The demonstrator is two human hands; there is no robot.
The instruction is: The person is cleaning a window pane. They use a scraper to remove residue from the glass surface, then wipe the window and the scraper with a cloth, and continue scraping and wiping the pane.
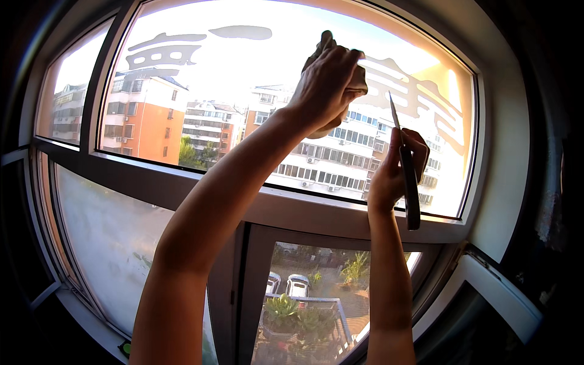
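My left hand (326, 84) is raised against the upper window pane (223, 68), gripping a crumpled dark cloth (359, 82). Part of the cloth pokes out above the fingers, and the hand hides the rest. Lower and to the right, my right hand (401, 159) holds a knife (410, 191) by its black handle. Its narrow, pointed blade is directed upward, and I cannot tell whether it touches the glass. Grey decal-like patches with cut-out shapes (397, 86) lie on the pane beside and above the blade. More grey patches (162, 57) show at the upper left, along with a grey oval patch (240, 32).
A window frame crossbar (310, 212) runs below the pane. Underneath are a frosted pane (114, 219) at the left and a mesh-covered window (315, 269) showing plants and cars outside. An opened white-framed sash (497, 292) juts in at the lower right.
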